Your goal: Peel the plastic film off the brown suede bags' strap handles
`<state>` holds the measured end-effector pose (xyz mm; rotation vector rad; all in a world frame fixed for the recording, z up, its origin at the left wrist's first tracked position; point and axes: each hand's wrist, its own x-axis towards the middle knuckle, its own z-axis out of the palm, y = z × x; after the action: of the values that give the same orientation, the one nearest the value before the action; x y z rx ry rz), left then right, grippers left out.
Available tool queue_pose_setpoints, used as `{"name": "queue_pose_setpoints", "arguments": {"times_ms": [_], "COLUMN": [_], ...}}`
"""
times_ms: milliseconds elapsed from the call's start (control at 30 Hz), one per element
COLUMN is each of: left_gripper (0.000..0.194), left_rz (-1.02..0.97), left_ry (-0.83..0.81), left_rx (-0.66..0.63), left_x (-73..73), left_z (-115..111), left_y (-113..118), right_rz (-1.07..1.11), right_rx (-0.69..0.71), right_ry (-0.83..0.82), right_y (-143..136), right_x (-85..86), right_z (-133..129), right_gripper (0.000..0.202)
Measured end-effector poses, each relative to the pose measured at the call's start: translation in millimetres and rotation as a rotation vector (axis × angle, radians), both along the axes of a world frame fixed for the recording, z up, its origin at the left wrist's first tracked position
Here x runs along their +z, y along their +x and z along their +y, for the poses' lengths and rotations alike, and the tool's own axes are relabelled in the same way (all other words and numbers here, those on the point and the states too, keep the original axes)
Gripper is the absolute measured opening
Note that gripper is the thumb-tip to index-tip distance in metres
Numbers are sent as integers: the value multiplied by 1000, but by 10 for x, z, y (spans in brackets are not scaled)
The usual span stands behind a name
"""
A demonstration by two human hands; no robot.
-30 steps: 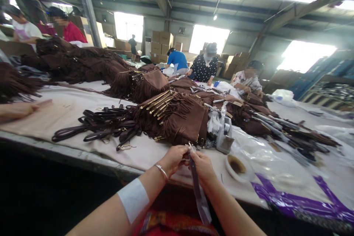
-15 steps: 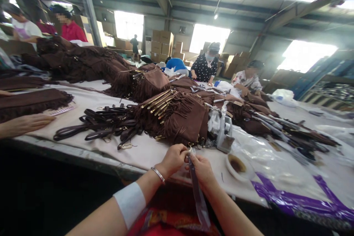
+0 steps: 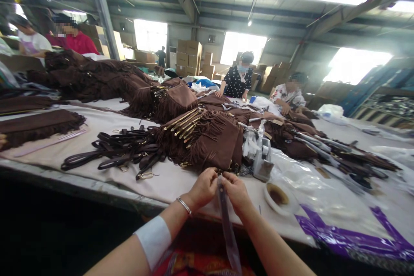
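At the table's front edge my left hand and my right hand are close together, fingers pinched at the top of a dark strap in a clear plastic sleeve. The sleeved strap hangs down between my forearms, over the edge. What exactly sits between the fingertips is too small to make out. Just beyond my hands lies a stack of brown fringed bags with gold zippers. Left of the stack is a heap of dark straps with metal clips.
A tape dispenser and a white bowl of brown liquid stand to the right, near clear plastic and purple plastic. More fringed bags are piled at the back left. Co-workers stand across the table.
My hands have drawn slightly closer together at the strap's top. A co-worker's hand at the left has pulled back almost out of view. The blue-clad person behind the pile is lower.
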<state>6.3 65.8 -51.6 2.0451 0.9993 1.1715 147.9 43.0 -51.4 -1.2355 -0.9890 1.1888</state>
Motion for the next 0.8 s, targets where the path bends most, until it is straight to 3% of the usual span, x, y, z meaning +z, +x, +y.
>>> {"name": "queue_pose_setpoints", "arguments": {"times_ms": [267,567,667,733,800], "left_gripper": [11,12,6,25,41], "left_rz": [1,-41,-199,-347,-451], "left_ry": [-85,-99,-268,-469,-696], "left_rx": [48,218,288,354,294], "left_x": [35,39,21,-17,-52], "left_z": [87,120,28,-99,-254], "left_y": [30,120,129,154,185], "right_rz": [-46,288,326,338,329], "right_rx": [0,-37,-27,-21,-18], "right_ry": [-18,-182,-192,-188,-183], "right_y": [37,3,-29,-52,-71], "right_x": [-38,53,74,63,32], "right_z": [-73,73,112,132,144], "right_gripper": [37,32,30,30,32]}}
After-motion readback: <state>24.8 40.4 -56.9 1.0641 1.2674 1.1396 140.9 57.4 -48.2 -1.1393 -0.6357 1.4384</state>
